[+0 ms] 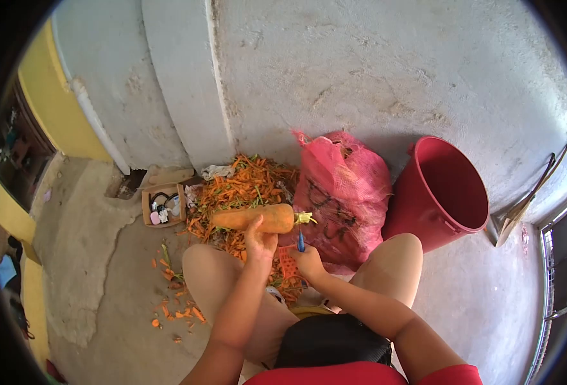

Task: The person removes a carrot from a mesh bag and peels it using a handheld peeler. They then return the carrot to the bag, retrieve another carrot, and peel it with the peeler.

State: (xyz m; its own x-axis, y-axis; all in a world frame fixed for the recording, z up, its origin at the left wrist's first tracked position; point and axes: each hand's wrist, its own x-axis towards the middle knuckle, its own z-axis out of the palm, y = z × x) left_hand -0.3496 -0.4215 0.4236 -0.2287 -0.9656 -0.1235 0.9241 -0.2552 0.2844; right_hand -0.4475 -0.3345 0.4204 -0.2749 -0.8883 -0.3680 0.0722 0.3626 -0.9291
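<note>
A large orange carrot (251,219) with a short pale green stem stub lies sideways in my left hand (259,242), whose fingers support it from below. Just right of and below the stem end, my right hand (309,262) is closed around a small tool with a blue part (300,242) pointing up; its lower part is hidden. An orange-red plastic basket (289,262) shows between my hands. Behind the carrot, a heap of orange peelings and green bits (248,183) spreads over the floor.
A pink mesh sack (344,186) and a dark red bin (418,212) stand by the wall. A small cardboard box (163,205) holding odds and ends sits left of the heap. Scraps (184,314) lie near my left knee. A long-handled dustpan (513,221) leans at the right.
</note>
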